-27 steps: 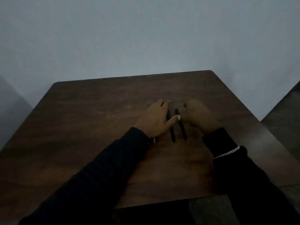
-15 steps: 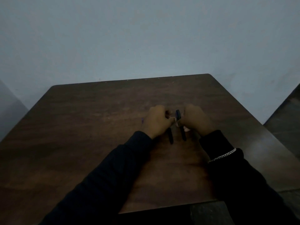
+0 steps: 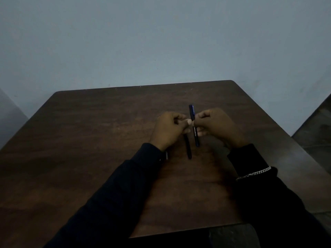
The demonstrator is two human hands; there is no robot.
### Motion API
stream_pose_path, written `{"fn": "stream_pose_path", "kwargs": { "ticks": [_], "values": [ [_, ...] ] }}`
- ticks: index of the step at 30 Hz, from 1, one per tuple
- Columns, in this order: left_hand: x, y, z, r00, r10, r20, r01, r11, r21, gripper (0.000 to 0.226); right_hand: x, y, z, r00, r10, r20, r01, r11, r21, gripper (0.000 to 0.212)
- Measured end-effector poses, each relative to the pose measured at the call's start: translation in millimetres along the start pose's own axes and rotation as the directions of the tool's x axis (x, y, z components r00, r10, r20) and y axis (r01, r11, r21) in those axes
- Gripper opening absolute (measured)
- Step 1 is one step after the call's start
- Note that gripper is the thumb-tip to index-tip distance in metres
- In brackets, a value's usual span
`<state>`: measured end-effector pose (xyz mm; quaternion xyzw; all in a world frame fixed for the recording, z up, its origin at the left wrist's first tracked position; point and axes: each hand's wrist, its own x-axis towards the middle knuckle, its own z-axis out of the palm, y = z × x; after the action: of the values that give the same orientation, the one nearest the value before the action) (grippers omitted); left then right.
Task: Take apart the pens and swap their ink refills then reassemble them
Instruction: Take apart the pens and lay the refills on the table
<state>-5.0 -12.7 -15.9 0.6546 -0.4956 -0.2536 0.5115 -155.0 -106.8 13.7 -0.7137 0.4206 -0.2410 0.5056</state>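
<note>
- The right hand (image 3: 217,125) is curled into a loose fist, thumb and fingers pinched around the middle of a blue pen (image 3: 194,126).
- That blue pen stands nearly upright in the view, cap end poking up past the knuckles, lower end pointing toward the person; white lettering runs along its barrel, too small to read.
- The left hand (image 3: 169,129) is likewise curled shut, thumb tip pressed close to the blue pen; it grips the upper end of a black pen (image 3: 188,147).
- The black pen slants down out of the left fist, just beside the blue one, its lower tip near the counter (image 3: 89,140).
- A small pale piece (image 3: 167,155) peeks out by the left cuff; I cannot tell what it is.
- Dark sleeves cover both arms; a silver chain bracelet (image 3: 254,173) sits over the right one.
- The counter is dark wood grain, set against a plain grey-blue wall (image 3: 161,42).
</note>
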Motion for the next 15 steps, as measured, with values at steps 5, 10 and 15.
{"fn": "stream_pose_path", "kwargs": {
  "ticks": [5,10,15],
  "values": [
    [-5,3,-7,0.997,-0.067,0.032,0.071,0.982,-0.178,0.019,-3,-8,13,0.993,-0.087,0.082,0.077,0.989,0.127,0.010],
    [-13,13,-23,0.997,-0.041,-0.069,0.028,0.982,-0.184,0.021,-5,-22,27,0.965,-0.232,0.122,0.219,0.969,0.111,0.018],
    [-17,20,-46,0.992,0.032,-0.122,-0.053,0.984,-0.170,0.022,5,-51,32,0.927,-0.327,0.184,0.334,0.942,-0.010,0.020]
  ]
}}
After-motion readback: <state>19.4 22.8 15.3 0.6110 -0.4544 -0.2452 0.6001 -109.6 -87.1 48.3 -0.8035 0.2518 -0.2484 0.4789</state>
